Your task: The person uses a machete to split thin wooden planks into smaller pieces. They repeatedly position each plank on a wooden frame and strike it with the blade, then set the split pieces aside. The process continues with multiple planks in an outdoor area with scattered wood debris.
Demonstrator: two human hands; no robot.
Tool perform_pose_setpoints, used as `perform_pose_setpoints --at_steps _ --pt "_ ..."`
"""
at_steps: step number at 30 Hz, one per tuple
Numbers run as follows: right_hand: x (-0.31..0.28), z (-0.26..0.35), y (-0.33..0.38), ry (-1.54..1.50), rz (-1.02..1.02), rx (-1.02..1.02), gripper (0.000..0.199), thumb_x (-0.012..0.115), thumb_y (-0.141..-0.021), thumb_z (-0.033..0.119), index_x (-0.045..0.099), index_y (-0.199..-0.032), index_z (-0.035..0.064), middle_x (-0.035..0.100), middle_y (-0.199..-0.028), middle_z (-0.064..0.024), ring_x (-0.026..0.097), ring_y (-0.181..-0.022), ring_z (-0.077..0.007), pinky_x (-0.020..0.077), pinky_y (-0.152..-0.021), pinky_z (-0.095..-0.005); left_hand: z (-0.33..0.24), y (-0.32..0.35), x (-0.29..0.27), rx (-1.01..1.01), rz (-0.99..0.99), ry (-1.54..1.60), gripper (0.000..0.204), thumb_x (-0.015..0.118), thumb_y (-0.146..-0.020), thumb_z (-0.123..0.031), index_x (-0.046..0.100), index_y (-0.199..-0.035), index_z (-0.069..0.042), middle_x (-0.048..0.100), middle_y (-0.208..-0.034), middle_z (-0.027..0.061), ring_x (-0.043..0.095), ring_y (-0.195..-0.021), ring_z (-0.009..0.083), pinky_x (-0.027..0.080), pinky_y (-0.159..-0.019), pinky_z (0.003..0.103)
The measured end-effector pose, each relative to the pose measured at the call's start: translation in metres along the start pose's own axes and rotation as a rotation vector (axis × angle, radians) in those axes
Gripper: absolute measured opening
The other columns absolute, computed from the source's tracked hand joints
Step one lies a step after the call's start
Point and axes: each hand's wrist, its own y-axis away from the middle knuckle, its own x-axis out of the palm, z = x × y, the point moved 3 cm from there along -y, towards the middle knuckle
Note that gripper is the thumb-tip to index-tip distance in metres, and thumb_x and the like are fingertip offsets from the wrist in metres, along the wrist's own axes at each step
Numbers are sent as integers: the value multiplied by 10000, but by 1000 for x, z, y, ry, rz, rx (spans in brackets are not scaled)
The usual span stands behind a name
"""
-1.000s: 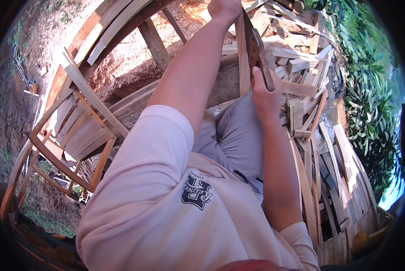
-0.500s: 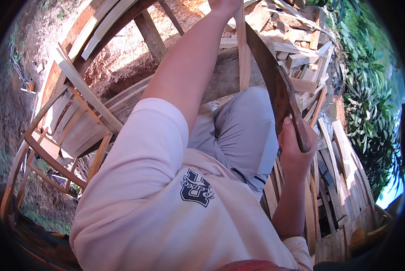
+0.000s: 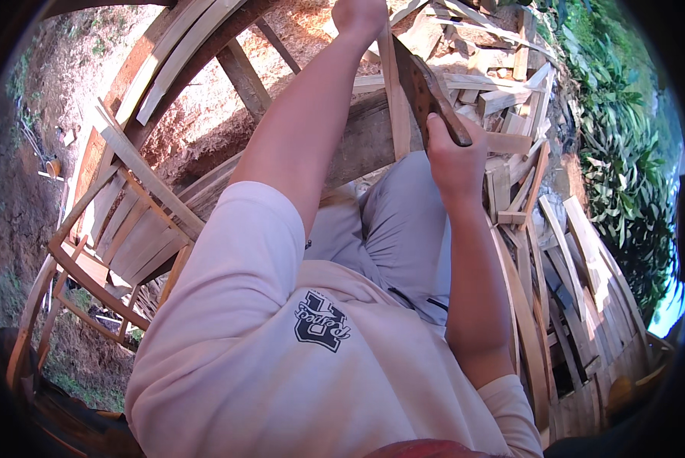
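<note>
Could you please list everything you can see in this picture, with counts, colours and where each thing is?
wooden slat: one, pale brown, upright at top centre, held by the left hand
blade tool: one, dark, against the slat, in the right hand
thick beam: one, grey-brown, across the knees
chair frames: several, light wood, left side
wood offcuts: many, pale, heaped at upper right
curved strips: several, brown, lower right
bushes: green, right edge
left hand: grips the slat's top
right hand: closed on the tool's handle
</note>
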Motion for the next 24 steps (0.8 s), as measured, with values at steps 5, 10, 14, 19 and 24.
perform_pose_setpoints --at_steps 5,10,14,19,24 --pt "-2 21 -25 -100 2 134 182 690 -943 140 671 -800 28 550 -613 15 484 -495 -77 361 -465 -279 -4 2 0 20 10 64 480 405 -1078 -482 711 -1235 -147 745 -1064 243 712 -1020 440 529 -910 551" --pt "-1 13 -40 -36 -30 147 173 684 -924 141 688 -839 -10 540 -610 12 474 -493 -84 377 -472 -294 -5 -5 14 -36 -76 -98 707 346 -1077 -636 697 -1020 -26 747 -914 226 721 -939 439 542 -835 555" --pt "13 8 -9 25 -55 -60 265 647 -898 142 593 -724 -51 550 -603 -81 507 -572 -128 412 -556 -370 -12 2 -2 -86 2 -37 649 367 -1094 -579 706 -1015 -32 749 -924 212 727 -933 422 541 -838 550" --pt "22 -5 25 -44 -6 -25 317 674 -1007 209 600 -766 17 509 -634 32 447 -601 -55 361 -553 -291 -15 2 -4 -115 -59 19 639 433 -1069 -588 713 -948 -26 745 -901 212 724 -901 418 538 -817 535" --pt "11 -20 35 -54 80 73 308 657 -1040 216 612 -801 27 511 -652 23 448 -607 -58 365 -558 -295 -15 3 -5 -142 -62 48 629 500 -1038 -603 737 -884 -40 742 -851 187 721 -853 396 537 -792 513"
